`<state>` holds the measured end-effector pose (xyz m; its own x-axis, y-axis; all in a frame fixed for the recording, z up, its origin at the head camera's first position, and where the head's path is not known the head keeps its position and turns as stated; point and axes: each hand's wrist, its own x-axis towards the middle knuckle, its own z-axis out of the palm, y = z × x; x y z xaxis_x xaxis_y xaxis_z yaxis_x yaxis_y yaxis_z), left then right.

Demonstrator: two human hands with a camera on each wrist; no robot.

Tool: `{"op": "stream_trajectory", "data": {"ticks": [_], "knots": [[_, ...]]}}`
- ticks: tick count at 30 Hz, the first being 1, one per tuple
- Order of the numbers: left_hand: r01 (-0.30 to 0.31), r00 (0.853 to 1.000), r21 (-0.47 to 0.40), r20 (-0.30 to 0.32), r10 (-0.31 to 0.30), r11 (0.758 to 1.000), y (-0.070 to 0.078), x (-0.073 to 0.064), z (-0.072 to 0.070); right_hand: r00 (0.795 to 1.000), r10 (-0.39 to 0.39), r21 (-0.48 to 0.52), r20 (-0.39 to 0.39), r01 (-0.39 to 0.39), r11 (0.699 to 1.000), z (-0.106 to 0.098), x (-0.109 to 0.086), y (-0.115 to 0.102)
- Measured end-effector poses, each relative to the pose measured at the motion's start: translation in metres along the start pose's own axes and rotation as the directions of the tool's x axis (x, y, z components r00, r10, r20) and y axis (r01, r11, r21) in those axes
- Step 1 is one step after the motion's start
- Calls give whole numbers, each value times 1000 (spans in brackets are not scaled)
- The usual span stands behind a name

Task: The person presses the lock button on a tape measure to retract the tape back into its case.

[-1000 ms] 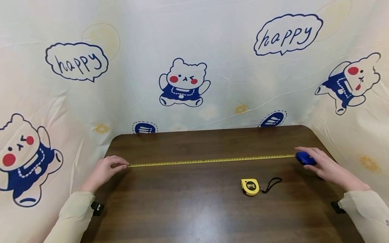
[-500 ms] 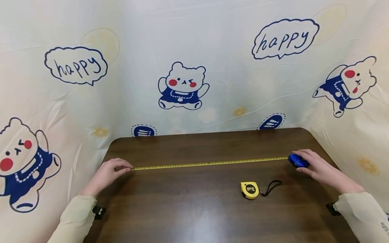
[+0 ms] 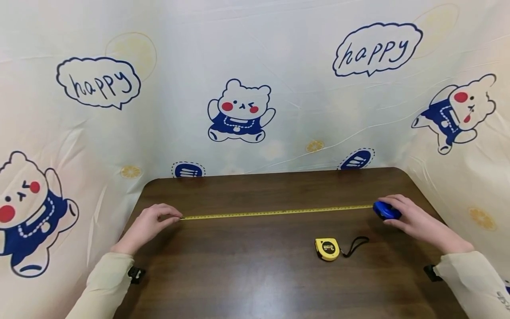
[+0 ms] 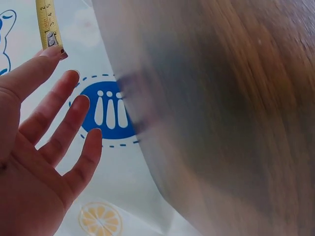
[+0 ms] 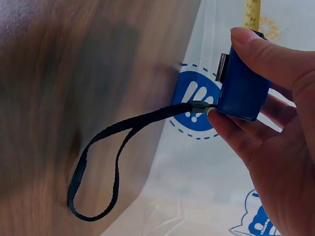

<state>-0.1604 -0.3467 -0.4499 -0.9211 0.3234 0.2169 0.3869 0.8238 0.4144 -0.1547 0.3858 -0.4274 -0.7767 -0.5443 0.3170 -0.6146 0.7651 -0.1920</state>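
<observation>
Both hands have drawn closer together since the earlier frame, shortening the exposed yellow blade (image 3: pixel 279 212) stretched between them across the far half of the table (image 3: pixel 239 274). Left hand (image 3: pixel 149 221): thumb and forefinger pinch the blade's end at the metal hook (image 4: pixel 51 38); the other three fingers are extended and spread. Right hand (image 3: pixel 418 217): fingers and thumb grip the blue case (image 3: pixel 385 210) at the right, its black strap (image 5: pixel 110 127) hanging free. A yellow tape measure (image 3: pixel 327 249) lies nearer, right of centre.

Possible faults: the narrow left pinch may slip, letting spring tension snap the blade toward the right thumb near the case mouth. Uneven hand heights may twist the blade. Lock state cannot be determined.
</observation>
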Motion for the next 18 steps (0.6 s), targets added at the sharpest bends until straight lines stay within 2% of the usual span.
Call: {"op": "stream_trajectory", "data": {"ticks": [8,15,18], "knots": [[-19,1000,-13,10,19,1000,9,5,4,998,38,57,50,-41,998,2,6,-8],[-57,998,-31,-3,57,998,16,7,6,999,7,59,38,-9,998,4,12,-13],[-56,998,-42,5,56,998,19,9,7,999,-5,60,37,3,998,5,15,-15]]}}
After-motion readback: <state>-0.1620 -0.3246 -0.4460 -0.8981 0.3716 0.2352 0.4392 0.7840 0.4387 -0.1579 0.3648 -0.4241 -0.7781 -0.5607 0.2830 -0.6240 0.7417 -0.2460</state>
